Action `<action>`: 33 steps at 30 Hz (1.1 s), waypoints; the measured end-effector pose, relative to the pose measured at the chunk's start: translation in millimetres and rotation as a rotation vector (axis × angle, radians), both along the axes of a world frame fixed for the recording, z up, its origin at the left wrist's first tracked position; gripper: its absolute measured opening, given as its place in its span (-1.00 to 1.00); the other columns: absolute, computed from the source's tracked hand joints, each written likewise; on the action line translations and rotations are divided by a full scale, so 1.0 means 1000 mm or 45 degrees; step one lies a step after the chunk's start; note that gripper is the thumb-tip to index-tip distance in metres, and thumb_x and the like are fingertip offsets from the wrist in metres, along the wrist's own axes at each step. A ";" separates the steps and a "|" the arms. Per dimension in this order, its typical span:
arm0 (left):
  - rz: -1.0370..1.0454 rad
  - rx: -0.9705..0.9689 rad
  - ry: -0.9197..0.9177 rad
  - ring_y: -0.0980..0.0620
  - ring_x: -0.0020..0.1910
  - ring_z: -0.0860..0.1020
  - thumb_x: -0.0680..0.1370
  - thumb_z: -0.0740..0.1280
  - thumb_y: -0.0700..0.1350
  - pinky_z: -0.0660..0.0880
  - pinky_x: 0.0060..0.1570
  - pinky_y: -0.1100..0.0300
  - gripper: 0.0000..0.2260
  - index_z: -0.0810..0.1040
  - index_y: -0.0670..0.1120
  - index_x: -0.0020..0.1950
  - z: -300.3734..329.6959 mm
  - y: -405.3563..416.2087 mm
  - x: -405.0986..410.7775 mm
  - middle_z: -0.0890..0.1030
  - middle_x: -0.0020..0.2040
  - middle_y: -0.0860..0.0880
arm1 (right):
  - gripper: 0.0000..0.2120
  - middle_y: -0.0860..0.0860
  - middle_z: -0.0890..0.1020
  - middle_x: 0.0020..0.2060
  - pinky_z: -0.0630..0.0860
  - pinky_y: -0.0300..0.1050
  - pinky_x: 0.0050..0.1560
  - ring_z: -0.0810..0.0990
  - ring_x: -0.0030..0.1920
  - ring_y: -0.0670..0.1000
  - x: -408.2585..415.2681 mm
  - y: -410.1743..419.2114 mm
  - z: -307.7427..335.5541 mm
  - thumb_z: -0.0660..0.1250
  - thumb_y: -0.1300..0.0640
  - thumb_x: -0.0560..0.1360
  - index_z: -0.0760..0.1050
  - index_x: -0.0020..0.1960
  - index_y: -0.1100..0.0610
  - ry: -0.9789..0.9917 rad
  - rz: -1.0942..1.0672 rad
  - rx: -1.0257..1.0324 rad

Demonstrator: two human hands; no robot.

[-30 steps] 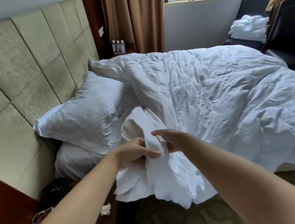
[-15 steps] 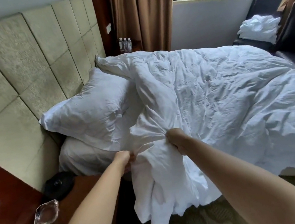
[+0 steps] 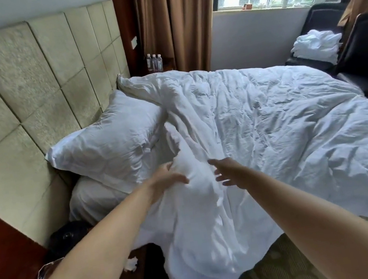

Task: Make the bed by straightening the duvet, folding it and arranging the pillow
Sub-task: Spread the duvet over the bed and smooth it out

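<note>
Straightening step: the left hand (image 3: 167, 178) grips a bunched duvet (image 3: 262, 131) corner at the bed's near edge beside the pillow (image 3: 110, 142); the right hand (image 3: 229, 171) hovers with fingers spread. Next, likely regrip and pull flat.

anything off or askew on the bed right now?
Yes. The duvet is rumpled and lies skewed, its near corner bunched and hanging off the bed edge toward the floor beside the left hand. The pillow sits tilted against the headboard.
</note>
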State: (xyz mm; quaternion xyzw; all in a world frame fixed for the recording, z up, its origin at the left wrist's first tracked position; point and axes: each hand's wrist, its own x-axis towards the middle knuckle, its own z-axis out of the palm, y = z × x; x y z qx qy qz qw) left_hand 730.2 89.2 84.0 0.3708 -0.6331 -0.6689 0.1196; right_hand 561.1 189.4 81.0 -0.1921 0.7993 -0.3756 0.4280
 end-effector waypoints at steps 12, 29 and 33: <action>-0.682 0.506 -0.048 -0.09 0.19 0.50 0.41 0.23 -0.47 0.51 0.15 0.07 -0.48 0.46 -0.15 0.34 -0.002 0.022 0.044 0.54 0.20 -0.13 | -0.84 0.19 0.54 -0.13 0.54 -0.08 -0.15 0.59 -0.07 0.17 0.039 -0.053 0.003 0.29 0.26 0.43 0.43 0.00 0.26 0.377 0.123 0.172; 0.280 0.713 0.085 -0.01 -0.35 0.56 0.60 0.09 0.23 0.49 -0.38 0.18 -0.50 0.53 -0.19 -0.04 -0.036 -0.037 -0.054 0.58 -0.32 -0.12 | -0.84 0.17 0.50 -0.26 0.52 -0.11 -0.23 0.51 -0.28 0.10 0.000 -0.031 0.003 0.16 0.43 0.36 0.46 -0.14 0.28 -0.329 0.132 -0.018; 0.357 0.752 0.139 -0.08 -0.09 0.63 0.50 0.28 0.27 0.58 -0.10 0.07 -0.48 0.59 -0.19 0.09 -0.043 -0.061 -0.083 0.66 -0.06 -0.17 | -0.80 0.13 0.64 -0.15 0.62 -0.12 -0.08 0.64 -0.20 0.04 -0.028 -0.048 0.000 0.25 0.39 0.44 0.53 0.04 0.26 -0.479 0.493 0.201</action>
